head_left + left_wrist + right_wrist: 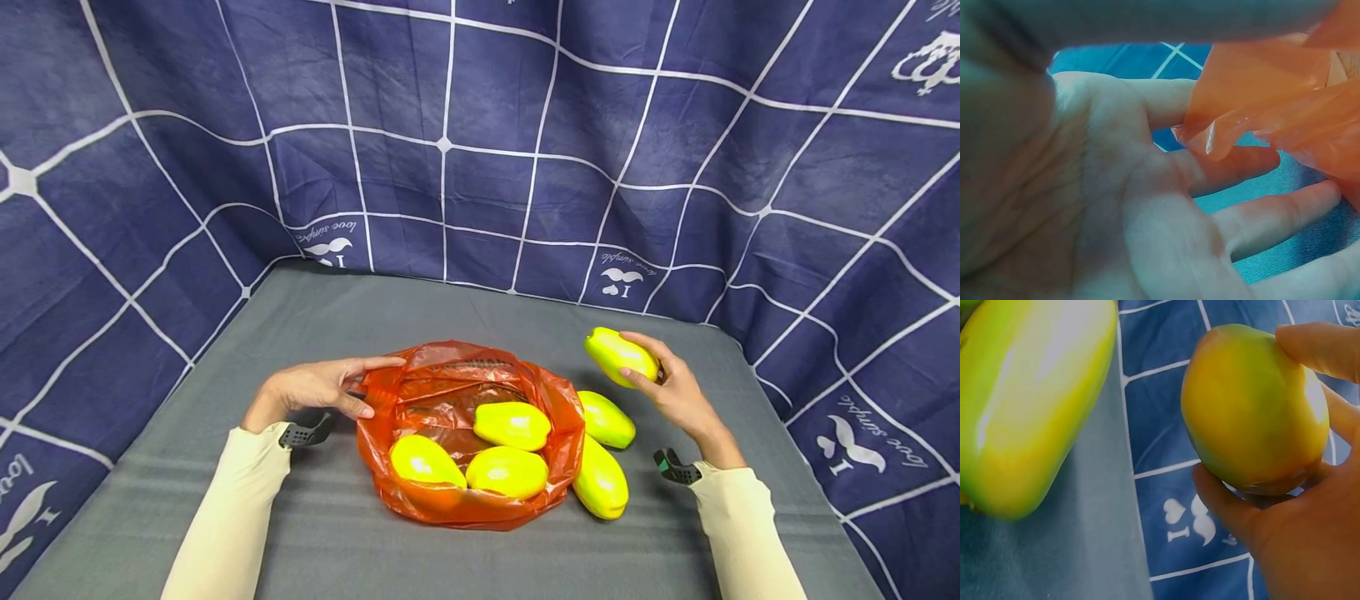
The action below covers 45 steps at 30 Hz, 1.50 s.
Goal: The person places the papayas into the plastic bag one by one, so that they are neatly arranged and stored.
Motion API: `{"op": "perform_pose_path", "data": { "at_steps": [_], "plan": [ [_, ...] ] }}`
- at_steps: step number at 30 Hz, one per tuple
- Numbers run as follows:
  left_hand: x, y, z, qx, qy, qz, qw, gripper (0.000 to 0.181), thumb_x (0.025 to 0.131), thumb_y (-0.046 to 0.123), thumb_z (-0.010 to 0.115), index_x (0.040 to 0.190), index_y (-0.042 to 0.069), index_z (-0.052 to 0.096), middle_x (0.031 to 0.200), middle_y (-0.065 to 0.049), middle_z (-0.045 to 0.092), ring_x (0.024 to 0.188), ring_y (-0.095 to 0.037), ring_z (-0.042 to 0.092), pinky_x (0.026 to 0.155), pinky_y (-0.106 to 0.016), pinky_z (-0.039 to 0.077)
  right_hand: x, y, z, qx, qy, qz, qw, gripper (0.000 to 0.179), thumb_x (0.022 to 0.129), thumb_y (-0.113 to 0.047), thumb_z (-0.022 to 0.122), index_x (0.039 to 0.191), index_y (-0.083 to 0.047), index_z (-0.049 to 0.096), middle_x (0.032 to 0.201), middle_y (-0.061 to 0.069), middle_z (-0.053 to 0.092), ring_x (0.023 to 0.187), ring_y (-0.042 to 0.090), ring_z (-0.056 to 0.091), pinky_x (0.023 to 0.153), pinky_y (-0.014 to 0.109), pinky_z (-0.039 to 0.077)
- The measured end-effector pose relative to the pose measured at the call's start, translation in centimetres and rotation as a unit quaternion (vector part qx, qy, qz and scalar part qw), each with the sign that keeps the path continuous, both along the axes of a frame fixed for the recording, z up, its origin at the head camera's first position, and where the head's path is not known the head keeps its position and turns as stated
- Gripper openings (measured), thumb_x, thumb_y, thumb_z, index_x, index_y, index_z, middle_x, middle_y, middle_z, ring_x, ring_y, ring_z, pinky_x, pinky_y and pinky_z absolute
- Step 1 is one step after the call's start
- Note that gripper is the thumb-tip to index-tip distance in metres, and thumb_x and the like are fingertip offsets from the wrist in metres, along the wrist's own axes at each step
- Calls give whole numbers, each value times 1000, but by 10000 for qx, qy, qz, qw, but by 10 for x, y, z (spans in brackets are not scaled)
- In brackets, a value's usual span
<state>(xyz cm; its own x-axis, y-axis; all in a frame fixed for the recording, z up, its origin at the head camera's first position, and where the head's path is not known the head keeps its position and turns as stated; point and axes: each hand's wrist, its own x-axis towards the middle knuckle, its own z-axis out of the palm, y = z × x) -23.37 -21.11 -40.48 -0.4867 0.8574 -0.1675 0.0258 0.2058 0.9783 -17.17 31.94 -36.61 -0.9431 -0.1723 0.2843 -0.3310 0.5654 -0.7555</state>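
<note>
In the head view, a red plastic bag (480, 512) lies with its mouth open on the grey surface. Three yellow-green papayas are inside, one being the rear papaya (512, 426). At the bag's left rim is my left hand (318, 390), fingers fairly straight and spread, touching the plastic. The left wrist view shows an orange-looking fold of the bag (1254, 94) lying across those fingers. My right hand (678, 392) grips another papaya (621, 357) above the surface, right of the bag. Thumb and fingers wrap its end in the right wrist view (1254, 409).
Two more papayas lie against the bag's right side, one farther back (606, 419) and one nearer (602, 479). Grey cloth (337, 308) covers the work surface. Blue fabric with white lines (487, 192) rises behind it and along both sides.
</note>
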Motion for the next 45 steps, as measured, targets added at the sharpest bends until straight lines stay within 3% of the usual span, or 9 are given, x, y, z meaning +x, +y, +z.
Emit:
{"op": "perform_pose_path", "data": {
  "at_steps": [9, 27, 33, 45],
  "plan": [
    [-1, 0, -1, 67, 10, -35, 10000, 90, 90, 4, 70, 161, 7, 14, 162, -25, 22, 139, -46, 41, 104, -29, 50, 4, -17, 12, -247, 121, 554, 9981, 56, 93, -1, 68, 145, -8, 50, 139, 14, 51, 111, 7, 53, 89, 10, 49],
    [0, 2, 1, 140, -30, -47, 9999, 91, 90, 3, 70, 161, 5, 13, 162, -27, 21, 138, -48, 41, 102, -31, 51, 3, -51, 29, 630, 5, 1105, 9919, 57, 95, -12, 69, 147, -24, 48, 143, 1, 49, 116, 12, 52, 93, 15, 47],
    [0, 2, 1, 121, 0, -42, 9999, 91, 90, 3, 70, 161, 5, 13, 162, -26, 20, 138, -46, 41, 102, -30, 51, 5, -65, 35, 1029, 106, 1235, 9869, 58, 97, -17, 67, 149, -29, 44, 144, -4, 49, 121, 10, 48, 98, 25, 45],
    [-1, 1, 1, 155, -87, -91, 9998, 92, 90, 2, 69, 160, 4, 11, 162, -27, 21, 137, -49, 41, 102, -32, 51, 9, -95, 55, 1219, 46, 1726, 9774, 58, 97, -24, 68, 148, -33, 43, 144, -9, 49, 122, 10, 49, 102, 43, 46]
  ]
}}
